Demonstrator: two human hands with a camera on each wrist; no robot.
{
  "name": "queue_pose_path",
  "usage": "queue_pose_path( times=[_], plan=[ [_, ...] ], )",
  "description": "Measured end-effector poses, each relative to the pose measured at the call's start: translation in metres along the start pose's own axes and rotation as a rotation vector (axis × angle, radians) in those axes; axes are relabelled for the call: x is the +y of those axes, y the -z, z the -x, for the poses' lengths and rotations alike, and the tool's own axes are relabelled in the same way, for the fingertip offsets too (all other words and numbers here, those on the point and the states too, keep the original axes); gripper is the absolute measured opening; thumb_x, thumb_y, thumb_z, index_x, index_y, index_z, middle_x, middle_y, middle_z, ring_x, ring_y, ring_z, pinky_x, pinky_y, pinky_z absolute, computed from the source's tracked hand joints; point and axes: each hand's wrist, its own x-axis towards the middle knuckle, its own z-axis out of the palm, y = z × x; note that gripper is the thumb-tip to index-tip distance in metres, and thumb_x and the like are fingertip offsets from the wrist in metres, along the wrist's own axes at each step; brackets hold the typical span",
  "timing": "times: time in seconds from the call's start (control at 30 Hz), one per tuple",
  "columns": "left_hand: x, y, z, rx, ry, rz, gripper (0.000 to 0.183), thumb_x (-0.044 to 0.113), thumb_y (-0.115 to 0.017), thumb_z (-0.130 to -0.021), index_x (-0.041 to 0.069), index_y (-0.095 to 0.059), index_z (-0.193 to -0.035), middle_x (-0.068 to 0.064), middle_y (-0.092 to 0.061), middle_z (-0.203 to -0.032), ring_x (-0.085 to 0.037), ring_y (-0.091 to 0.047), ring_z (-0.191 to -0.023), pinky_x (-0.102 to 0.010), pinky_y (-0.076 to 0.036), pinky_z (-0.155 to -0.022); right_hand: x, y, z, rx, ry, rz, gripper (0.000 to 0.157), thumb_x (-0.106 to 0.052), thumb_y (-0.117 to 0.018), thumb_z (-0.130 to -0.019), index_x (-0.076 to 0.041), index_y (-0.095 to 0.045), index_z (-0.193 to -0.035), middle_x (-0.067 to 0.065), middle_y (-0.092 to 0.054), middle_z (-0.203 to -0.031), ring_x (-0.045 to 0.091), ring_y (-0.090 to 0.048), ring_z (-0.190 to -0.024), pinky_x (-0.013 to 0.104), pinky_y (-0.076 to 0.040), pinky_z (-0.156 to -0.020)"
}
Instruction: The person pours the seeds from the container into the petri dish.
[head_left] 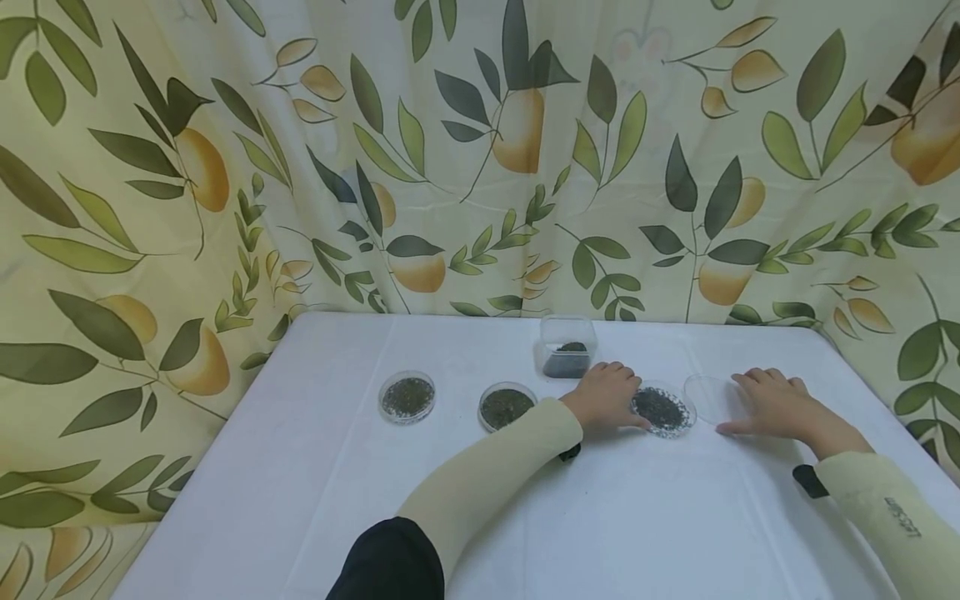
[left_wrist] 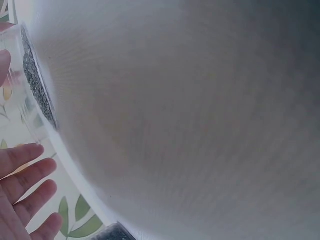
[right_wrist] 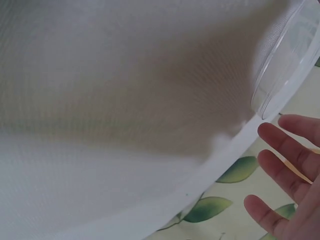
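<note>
My left hand (head_left: 606,396) is beside a clear petri dish (head_left: 663,410) of dark granules, its thumb at the near side and its fingers toward the far side. In the left wrist view, the fingers (left_wrist: 31,172) are fairly straight and spread close to the dish's rim (left_wrist: 37,82); firm contact cannot be made out. On the right, an empty clear round lid or dish (head_left: 711,397) lies flat on the cloth. My right hand (head_left: 776,406) reaches around its right side. In the right wrist view, the fingers (right_wrist: 285,172) are extended near the clear rim (right_wrist: 265,97).
Two more petri dishes with dark contents, one at far left (head_left: 407,397) and one near the left forearm (head_left: 507,407), stand on the white-covered table (head_left: 337,500). Behind the left hand is a clear square tub (head_left: 567,348) partly filled with dark granules. A leaf-patterned curtain (head_left: 465,192) hangs behind.
</note>
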Motion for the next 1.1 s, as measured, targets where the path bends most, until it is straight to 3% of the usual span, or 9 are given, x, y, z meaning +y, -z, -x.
queue_pose_path(
  times=[0.73,1.1],
  plan=[
    [0.0,-0.005,-0.004,0.009,0.004,-0.001,0.071,0.075,-0.043,-0.081,0.028,-0.047,-0.135,0.013,-0.049,-0.133,-0.005,-0.042,-0.127,-0.023,-0.032,-0.108,-0.001,0.001,-0.01,-0.012,0.021,0.004,0.105,-0.067,-0.074,-0.057,0.016,-0.052,-0.118,0.037,-0.053,-0.112,0.053,-0.048,-0.101,0.07,-0.037,-0.079],
    [-0.001,-0.003,-0.002,-0.007,-0.003,0.008,0.069,0.072,-0.043,-0.083,0.027,-0.047,-0.135,0.013,-0.049,-0.133,-0.005,-0.042,-0.127,-0.023,-0.031,-0.108,-0.003,0.005,-0.007,0.062,0.026,0.018,0.106,-0.061,-0.08,-0.053,0.014,-0.047,-0.12,0.036,-0.048,-0.115,0.051,-0.043,-0.103,0.07,-0.033,-0.081]
  ],
)
